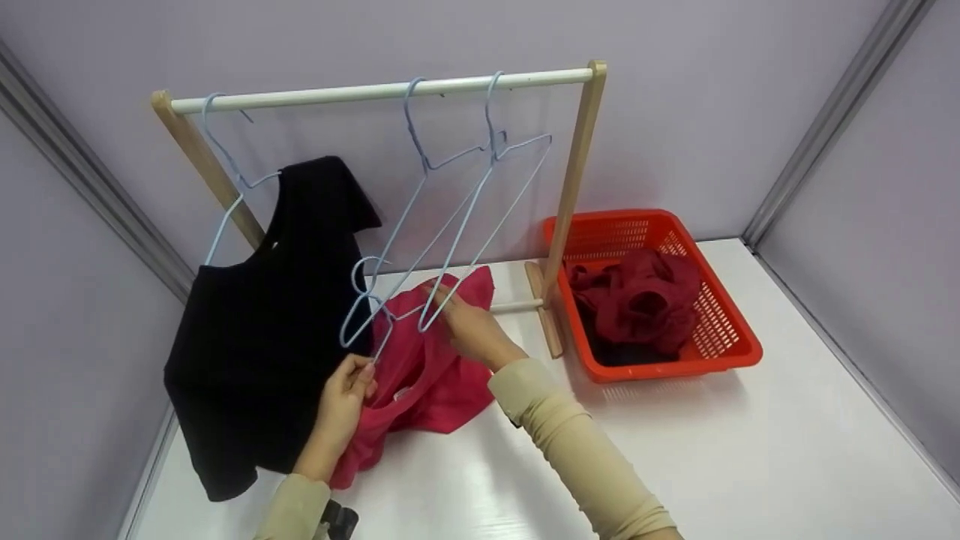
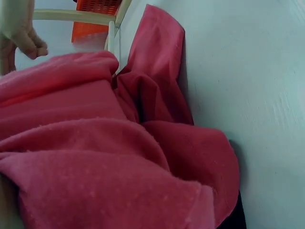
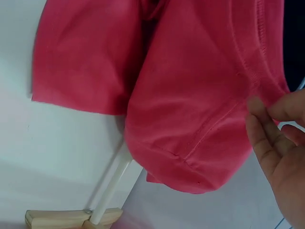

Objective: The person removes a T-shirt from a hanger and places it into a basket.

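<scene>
A pinkish-red T-shirt [image 1: 450, 390] is bunched below the rail, partly on the white table, its neckline facing up. A light blue clothes hanger [image 1: 370, 291] sits at the neckline, hook upward; the cloth hides its lower part. My left hand [image 1: 341, 397] pinches the hanger's near arm beside the collar. At the far shoulder, my right hand [image 1: 472, 330] pinches the neckline edge between thumb and fingers, as the right wrist view shows. In the left wrist view, folds of the shirt [image 2: 109, 167] fill much of the picture and cover the left fingers.
A black T-shirt [image 1: 262, 345] hangs on the rack [image 1: 360, 93] at the left. Two bare blue hangers [image 1: 411, 202] hang from the rail, in front of the right hand. A red-orange basket [image 1: 727, 315] with dark red and black clothes stands right of the rack.
</scene>
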`<move>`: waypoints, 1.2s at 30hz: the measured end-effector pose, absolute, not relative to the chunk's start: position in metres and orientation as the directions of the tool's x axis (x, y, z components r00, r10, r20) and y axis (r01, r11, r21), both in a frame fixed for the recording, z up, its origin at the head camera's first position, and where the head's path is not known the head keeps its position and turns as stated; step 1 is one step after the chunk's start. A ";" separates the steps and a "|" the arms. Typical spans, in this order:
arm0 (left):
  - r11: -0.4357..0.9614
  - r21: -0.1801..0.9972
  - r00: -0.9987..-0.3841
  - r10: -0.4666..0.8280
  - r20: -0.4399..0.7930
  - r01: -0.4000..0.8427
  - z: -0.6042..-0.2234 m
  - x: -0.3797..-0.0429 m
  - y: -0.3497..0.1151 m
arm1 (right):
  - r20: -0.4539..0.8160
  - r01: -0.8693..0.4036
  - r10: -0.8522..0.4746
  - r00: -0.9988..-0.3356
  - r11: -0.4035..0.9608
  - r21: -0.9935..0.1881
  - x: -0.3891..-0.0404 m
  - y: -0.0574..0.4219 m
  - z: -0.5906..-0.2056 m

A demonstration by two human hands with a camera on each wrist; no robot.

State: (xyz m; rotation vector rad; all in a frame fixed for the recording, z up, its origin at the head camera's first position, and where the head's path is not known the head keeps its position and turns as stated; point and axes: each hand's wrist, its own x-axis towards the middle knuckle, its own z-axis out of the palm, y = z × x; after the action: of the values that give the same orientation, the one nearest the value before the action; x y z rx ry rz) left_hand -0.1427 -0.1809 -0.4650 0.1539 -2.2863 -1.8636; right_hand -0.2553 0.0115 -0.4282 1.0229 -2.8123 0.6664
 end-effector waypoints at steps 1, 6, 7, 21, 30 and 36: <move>0.194 0.980 -0.982 -0.178 0.069 0.034 -0.465 -0.142 -0.182 | 0.200 -0.627 -0.601 -0.774 0.682 -0.377 -0.256 0.012 -0.430; 0.174 0.985 -0.993 -0.121 0.018 -0.003 -0.467 -0.140 -0.185 | 0.268 -0.679 -0.633 -0.726 0.600 -0.422 -0.261 0.016 -0.435; 0.198 0.980 -0.992 -0.121 0.016 -0.008 -0.467 -0.140 -0.185 | 0.295 -0.693 -0.635 -0.714 0.584 -0.422 -0.262 0.017 -0.435; 0.603 0.797 -0.967 -0.194 0.168 0.017 -0.453 -0.152 -0.162 | 0.323 -0.718 -0.642 -0.695 0.599 -0.353 -0.255 0.014 -0.435; 0.720 0.691 -0.908 -0.241 0.343 0.070 -0.452 -0.152 -0.157 | 0.458 -0.647 -0.460 -0.761 0.478 -0.595 -0.267 0.032 -0.429; 0.719 0.695 -0.906 -0.286 0.313 0.013 -0.450 -0.151 -0.156 | 0.592 -0.637 -0.270 -0.759 0.493 -0.592 -0.280 0.054 -0.431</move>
State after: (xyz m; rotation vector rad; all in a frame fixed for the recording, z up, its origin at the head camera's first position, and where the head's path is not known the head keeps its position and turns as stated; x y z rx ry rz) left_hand -0.1506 -0.1557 -0.4501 0.2107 -2.5236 -1.0240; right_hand -0.2802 0.0544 -0.4310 0.7512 -2.3174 1.1754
